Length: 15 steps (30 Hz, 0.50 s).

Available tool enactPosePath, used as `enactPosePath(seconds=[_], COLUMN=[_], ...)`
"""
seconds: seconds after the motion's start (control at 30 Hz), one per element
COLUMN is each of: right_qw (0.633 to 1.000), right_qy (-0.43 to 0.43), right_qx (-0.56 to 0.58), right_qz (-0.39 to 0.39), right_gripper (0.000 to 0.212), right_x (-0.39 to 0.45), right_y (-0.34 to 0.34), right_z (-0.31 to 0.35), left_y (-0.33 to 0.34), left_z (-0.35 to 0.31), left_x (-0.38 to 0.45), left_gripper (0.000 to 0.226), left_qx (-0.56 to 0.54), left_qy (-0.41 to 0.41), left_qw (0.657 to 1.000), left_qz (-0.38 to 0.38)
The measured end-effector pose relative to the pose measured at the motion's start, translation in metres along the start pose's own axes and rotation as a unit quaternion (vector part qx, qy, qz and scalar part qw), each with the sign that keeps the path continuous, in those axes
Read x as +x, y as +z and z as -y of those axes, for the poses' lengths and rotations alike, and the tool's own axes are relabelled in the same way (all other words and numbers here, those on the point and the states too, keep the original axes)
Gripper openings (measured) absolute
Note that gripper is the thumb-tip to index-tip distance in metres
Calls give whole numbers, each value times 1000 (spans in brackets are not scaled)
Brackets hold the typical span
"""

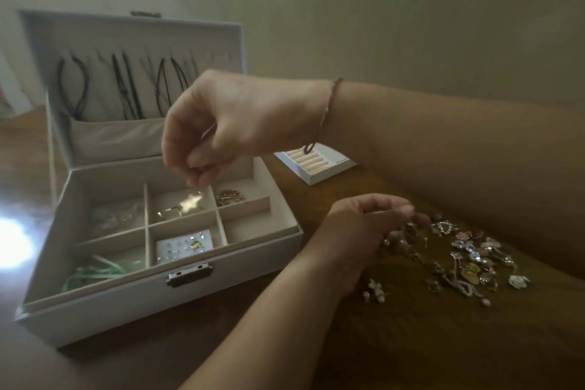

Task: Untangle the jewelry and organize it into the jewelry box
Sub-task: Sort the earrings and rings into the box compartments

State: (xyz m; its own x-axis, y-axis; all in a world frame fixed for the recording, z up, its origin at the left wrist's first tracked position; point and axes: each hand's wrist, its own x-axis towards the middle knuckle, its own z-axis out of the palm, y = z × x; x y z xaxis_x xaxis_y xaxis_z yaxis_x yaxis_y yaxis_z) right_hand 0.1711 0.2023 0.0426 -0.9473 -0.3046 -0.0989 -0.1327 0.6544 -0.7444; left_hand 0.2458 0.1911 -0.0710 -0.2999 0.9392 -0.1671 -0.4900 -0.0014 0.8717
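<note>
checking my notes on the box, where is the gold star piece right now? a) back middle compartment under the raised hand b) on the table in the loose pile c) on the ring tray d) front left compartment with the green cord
a: the gold star piece lies in the jewelry box's back middle compartment, just below the right hand's fingertips.

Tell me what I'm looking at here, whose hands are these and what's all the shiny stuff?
A person wears a camera on their head, so you see their own two hands from above. The right hand reaches across over the open jewelry box, fingers pinched above a gold star piece; what it pinches is too small to tell. The left hand grips some pieces at the edge of the jewelry pile on the wooden table. A little ring tray sits behind.
</note>
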Motion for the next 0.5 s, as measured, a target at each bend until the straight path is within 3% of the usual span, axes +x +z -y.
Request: enactPosePath(seconds=[0.17,0.27,0.5], right_qw=[1000,998,986], right_qy=[-2,41,86], right_qx=[17,-39,-127], right_qz=[-4,13,58], right_gripper=[19,19,26], right_x=[-4,-5,-13], right_y=[-5,9,24], right_z=[4,-10,-38], left_y=[-2,0,2], left_z=[0,0,2], left_x=[-3,-4,4], left_gripper=[8,11,41], left_qx=[-10,-69,-208], left_qy=[-21,-42,-128], left_qw=[1000,997,969], left_qz=[18,12,-29])
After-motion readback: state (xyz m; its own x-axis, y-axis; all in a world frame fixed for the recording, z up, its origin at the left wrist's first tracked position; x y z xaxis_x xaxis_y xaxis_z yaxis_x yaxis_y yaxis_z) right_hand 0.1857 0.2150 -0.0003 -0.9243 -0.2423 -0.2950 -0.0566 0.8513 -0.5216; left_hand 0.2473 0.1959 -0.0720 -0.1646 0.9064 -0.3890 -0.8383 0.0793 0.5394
